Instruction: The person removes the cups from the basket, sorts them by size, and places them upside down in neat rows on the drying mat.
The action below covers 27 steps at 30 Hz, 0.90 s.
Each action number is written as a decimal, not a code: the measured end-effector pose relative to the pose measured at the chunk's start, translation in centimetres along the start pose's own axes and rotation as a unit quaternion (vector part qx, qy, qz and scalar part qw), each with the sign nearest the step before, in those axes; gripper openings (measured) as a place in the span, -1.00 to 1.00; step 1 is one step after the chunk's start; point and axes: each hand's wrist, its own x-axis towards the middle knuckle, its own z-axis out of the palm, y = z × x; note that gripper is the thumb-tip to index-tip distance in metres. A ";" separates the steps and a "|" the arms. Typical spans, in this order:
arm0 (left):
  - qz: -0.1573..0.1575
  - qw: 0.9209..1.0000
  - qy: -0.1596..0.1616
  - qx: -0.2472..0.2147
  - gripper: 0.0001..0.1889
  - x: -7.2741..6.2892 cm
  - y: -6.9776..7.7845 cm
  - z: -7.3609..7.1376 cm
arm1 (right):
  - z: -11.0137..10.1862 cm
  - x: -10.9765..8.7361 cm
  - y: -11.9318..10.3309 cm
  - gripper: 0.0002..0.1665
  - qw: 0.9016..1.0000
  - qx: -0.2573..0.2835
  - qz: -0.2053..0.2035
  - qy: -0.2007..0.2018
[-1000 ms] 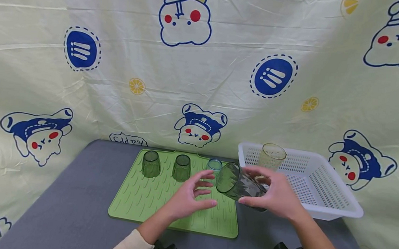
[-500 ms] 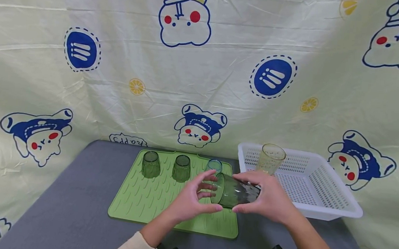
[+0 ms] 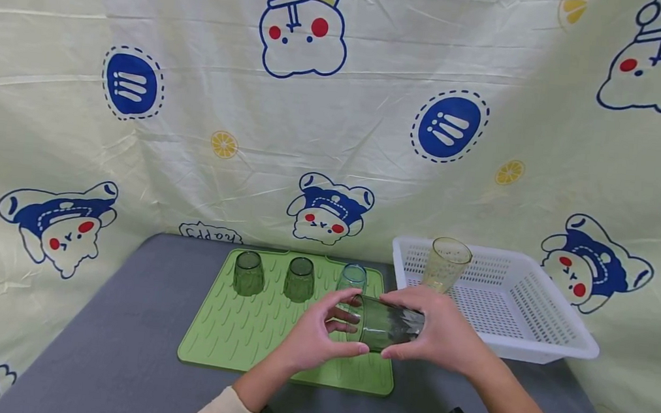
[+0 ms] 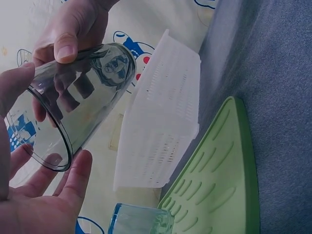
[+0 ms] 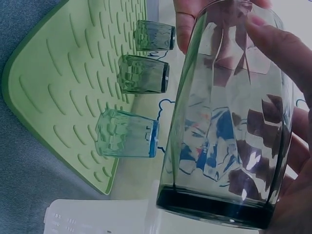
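Note:
A smoky grey-green drinking glass [image 3: 381,326] lies on its side in the air over the right part of the green mat [image 3: 248,334]. My right hand [image 3: 440,328] grips it round the base end, thumb below and fingers above. At the rim end, my left hand [image 3: 319,333] holds it, with the thumb [image 4: 17,85] at one side of the rim and fingertips [image 4: 80,165] at the other. Along the mat's far side stand two dark green glasses [image 3: 249,275] and a light blue glass [image 3: 352,277], the blue one just behind the held glass.
A white perforated plastic basket [image 3: 556,325] stands right of the mat. Inside it, at the left, is a yellowish clear glass [image 3: 446,266]. The grey cloth [image 3: 135,347] covers the table, and a patterned curtain [image 3: 190,188] hangs behind it.
The held glass has moved left and down and turned nearly level. My left hand has gone from apart to holding its rim end. The mat, basket and other glasses stay put.

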 end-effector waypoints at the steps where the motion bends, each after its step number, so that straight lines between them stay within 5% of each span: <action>1: 0.000 1.000 0.003 0.000 -0.18 -0.1 0.0 0.0 | 0.0 0.0 0.0 -0.02 1.000 -0.001 -0.002 0.001; 18: 0.006 0.999 0.021 -0.023 -0.15 -1.0 0.0 -1.5 | -0.1 -1.8 2.0 -0.09 0.994 0.086 0.062 0.037; 27: 0.010 0.999 0.009 -0.039 -0.11 -1.7 -0.2 -2.1 | 1.3 -3.2 3.8 -0.20 0.958 0.275 0.073 0.025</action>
